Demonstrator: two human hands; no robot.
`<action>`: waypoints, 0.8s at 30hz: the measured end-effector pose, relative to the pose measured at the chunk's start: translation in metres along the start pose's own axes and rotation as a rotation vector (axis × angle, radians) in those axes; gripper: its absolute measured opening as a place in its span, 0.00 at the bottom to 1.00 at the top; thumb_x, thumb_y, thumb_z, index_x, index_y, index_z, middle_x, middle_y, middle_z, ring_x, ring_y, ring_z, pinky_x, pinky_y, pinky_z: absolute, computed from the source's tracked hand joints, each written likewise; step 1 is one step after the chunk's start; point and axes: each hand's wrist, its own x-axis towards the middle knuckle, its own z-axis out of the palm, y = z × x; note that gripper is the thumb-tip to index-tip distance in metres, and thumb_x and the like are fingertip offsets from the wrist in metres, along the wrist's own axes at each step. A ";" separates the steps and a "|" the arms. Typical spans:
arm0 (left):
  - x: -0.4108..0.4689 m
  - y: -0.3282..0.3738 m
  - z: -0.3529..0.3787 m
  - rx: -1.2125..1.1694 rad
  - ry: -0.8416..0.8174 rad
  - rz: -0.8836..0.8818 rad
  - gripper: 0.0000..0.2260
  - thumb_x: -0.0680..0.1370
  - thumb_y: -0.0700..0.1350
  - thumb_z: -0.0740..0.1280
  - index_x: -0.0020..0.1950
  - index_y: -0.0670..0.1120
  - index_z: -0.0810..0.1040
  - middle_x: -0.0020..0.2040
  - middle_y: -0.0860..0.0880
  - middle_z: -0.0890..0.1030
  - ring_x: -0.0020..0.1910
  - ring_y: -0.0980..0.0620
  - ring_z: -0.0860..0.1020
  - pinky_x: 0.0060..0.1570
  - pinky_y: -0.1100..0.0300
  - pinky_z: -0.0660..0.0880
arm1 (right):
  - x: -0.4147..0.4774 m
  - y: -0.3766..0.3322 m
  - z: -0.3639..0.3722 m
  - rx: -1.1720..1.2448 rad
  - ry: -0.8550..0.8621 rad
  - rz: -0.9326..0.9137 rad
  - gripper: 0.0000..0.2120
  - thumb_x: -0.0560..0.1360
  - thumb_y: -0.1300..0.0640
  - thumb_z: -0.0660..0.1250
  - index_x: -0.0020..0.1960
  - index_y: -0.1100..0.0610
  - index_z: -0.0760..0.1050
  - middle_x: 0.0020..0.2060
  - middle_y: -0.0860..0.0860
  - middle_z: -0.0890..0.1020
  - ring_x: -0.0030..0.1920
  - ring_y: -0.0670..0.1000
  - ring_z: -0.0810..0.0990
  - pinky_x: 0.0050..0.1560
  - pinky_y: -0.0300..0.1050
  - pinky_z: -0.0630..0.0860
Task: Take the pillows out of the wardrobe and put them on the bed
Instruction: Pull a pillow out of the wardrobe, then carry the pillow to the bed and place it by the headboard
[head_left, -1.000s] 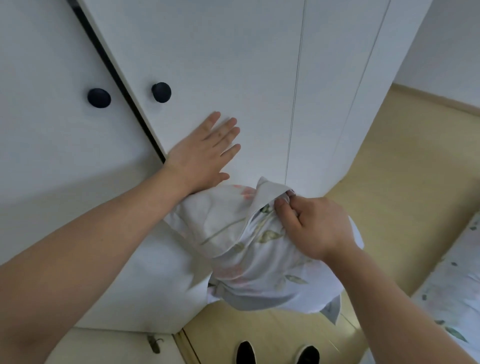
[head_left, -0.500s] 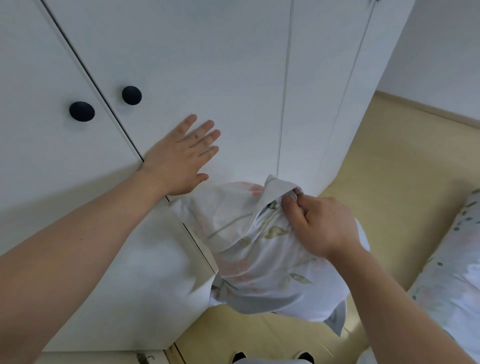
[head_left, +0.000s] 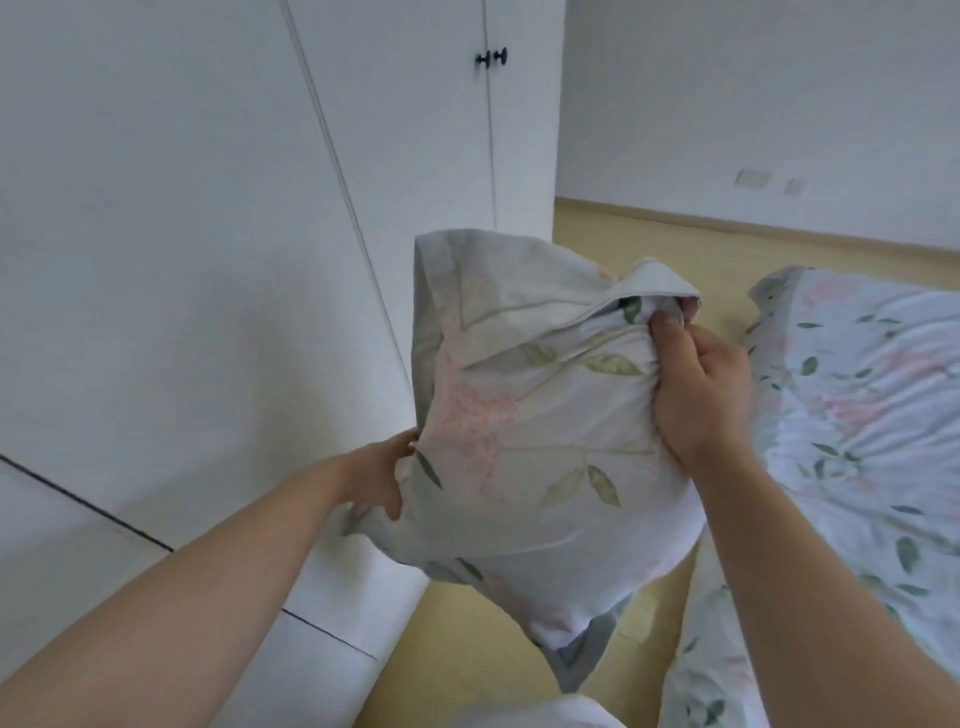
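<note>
A pale pillow (head_left: 530, 415) printed with green leaves and pink flowers hangs in the air in front of me, between the wardrobe and the bed. My right hand (head_left: 696, 389) pinches its upper right edge in a closed grip. My left hand (head_left: 382, 480) holds its lower left side, fingers partly hidden behind the fabric. The white wardrobe (head_left: 182, 234) fills the left, its doors shut. The bed (head_left: 857, 415) with a matching floral cover lies at the right.
Two black knobs (head_left: 491, 57) sit on the far wardrobe doors. A strip of yellowish floor (head_left: 613, 249) runs between wardrobe and bed. A white wall with sockets (head_left: 753, 178) stands behind. My white clothing shows at the bottom edge.
My left hand left the wardrobe door and took the pillow's left side. The view swung right toward the bed, and the pillow was lifted higher.
</note>
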 end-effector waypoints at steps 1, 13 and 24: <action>0.010 0.010 0.003 -0.026 -0.005 0.027 0.53 0.61 0.38 0.76 0.80 0.58 0.53 0.71 0.54 0.71 0.69 0.46 0.71 0.63 0.53 0.72 | 0.005 0.000 -0.011 0.066 0.044 0.006 0.24 0.82 0.51 0.62 0.30 0.57 0.63 0.24 0.47 0.66 0.26 0.45 0.63 0.28 0.45 0.57; 0.174 0.156 0.013 0.022 0.068 0.274 0.65 0.47 0.55 0.83 0.77 0.62 0.49 0.68 0.57 0.71 0.67 0.48 0.72 0.67 0.45 0.73 | 0.069 -0.006 -0.138 0.439 0.565 0.078 0.15 0.80 0.62 0.62 0.35 0.60 0.67 0.21 0.42 0.66 0.23 0.40 0.65 0.26 0.33 0.63; 0.222 0.317 0.023 -0.158 -0.413 0.475 0.20 0.67 0.45 0.81 0.57 0.48 0.83 0.49 0.50 0.84 0.46 0.48 0.82 0.37 0.58 0.76 | 0.081 0.058 -0.229 -0.276 1.102 0.447 0.24 0.82 0.40 0.55 0.39 0.56 0.76 0.36 0.48 0.79 0.42 0.48 0.76 0.48 0.39 0.73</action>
